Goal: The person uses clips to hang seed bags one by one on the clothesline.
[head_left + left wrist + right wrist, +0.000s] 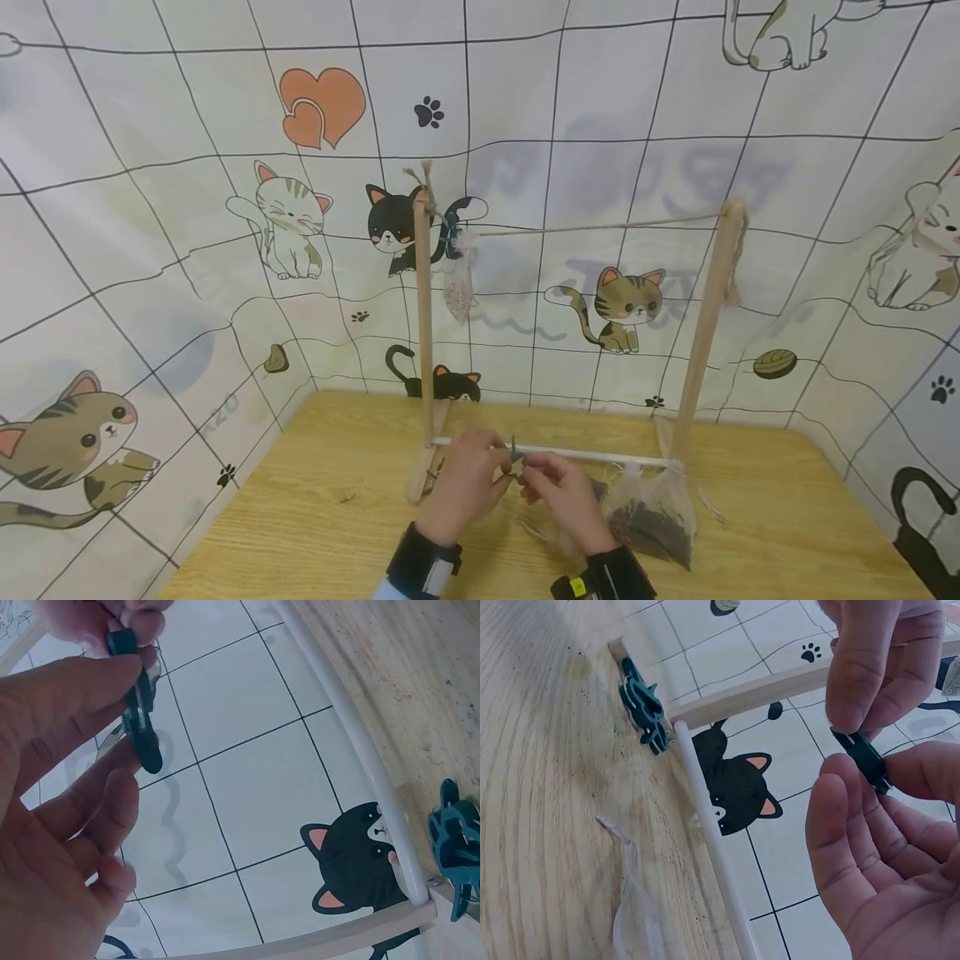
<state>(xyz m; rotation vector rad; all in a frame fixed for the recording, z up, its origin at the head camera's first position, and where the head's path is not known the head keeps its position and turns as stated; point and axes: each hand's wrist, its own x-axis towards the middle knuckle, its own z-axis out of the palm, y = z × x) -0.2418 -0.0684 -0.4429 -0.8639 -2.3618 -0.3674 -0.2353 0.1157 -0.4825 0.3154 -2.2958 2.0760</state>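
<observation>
Two hands meet over the middle of the worktop point(300, 483), both at one dark green clip point(862, 759). The left hand point(468, 475) pinches it between thumb and fingers, its other fingers loosely bent; the right hand point(562, 496) has the clip's other end between thumb and fingertips, nearly closed on it. The clip is in the air, near the white rod point(585, 455) that joins the feet of a wooden frame point(424, 333). More green clips point(643, 709) lie at the frame's left foot.

A string point(600, 227) runs between the tops of the frame's left and right posts. Close to the left post hangs a small clear bag point(458, 292) with pale contents, a blue-green clip point(453, 237) at its top. By the right post is a larger clear bag point(651, 521) holding something dark. A thin plastic strip point(634, 885) lies on the near side of the rod. Cat-patterned cloth point(510, 192) covers the far side.
</observation>
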